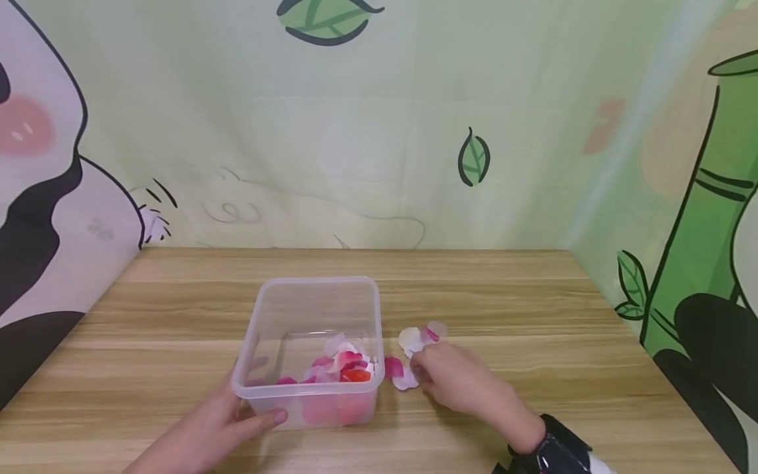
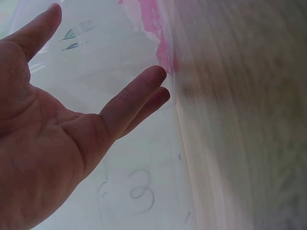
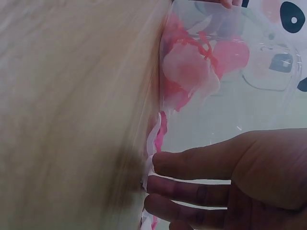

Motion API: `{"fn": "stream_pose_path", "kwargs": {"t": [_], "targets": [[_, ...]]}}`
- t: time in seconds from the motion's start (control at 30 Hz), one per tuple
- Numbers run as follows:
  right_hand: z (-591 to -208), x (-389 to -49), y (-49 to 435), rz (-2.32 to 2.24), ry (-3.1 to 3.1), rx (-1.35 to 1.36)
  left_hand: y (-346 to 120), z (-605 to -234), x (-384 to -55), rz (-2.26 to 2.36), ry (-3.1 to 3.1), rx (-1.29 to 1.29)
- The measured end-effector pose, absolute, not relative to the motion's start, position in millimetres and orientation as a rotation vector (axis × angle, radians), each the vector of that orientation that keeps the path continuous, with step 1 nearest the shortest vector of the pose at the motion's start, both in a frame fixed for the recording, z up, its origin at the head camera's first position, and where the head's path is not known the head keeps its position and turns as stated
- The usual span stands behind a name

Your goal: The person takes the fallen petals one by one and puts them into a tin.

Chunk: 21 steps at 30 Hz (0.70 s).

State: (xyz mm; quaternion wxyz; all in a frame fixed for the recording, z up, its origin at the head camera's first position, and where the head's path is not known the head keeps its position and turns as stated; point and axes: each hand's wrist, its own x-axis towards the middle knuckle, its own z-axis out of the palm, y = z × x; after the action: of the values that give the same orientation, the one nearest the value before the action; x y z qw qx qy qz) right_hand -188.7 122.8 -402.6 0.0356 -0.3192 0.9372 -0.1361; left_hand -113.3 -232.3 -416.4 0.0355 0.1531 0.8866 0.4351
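A clear plastic box [image 1: 308,390] without a lid stands on the table, with pink, white and red artificial flower petals [image 1: 346,362] heaped in its front right part. My left hand [image 1: 222,421] is at its front left corner, thumb along the front wall. In the left wrist view the left fingers [image 2: 136,93] reach out straight and spread against the box. Right of the box, my right hand [image 1: 456,382] bends down over loose petals [image 1: 405,378] on the table. Its thumb and fingertips [image 3: 163,163] come together at a white petal [image 3: 152,136] there.
More loose petals [image 1: 414,339], white and pink, lie just beyond the right hand. The wooden table [image 1: 497,289] ends at a printed cloth backdrop [image 1: 367,145] behind and at both sides. A black strap [image 1: 553,447] circles the right wrist.
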Motion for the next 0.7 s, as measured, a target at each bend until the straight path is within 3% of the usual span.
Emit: {"fn": "stream_pose_path", "kwargs": {"t": [0.7], "targets": [[-401.1, -190.2, 131.4, -0.428, 2.979, -0.984, -234.1, -415.0, -115.8, 1.34, 2.663, 0.385]]}}
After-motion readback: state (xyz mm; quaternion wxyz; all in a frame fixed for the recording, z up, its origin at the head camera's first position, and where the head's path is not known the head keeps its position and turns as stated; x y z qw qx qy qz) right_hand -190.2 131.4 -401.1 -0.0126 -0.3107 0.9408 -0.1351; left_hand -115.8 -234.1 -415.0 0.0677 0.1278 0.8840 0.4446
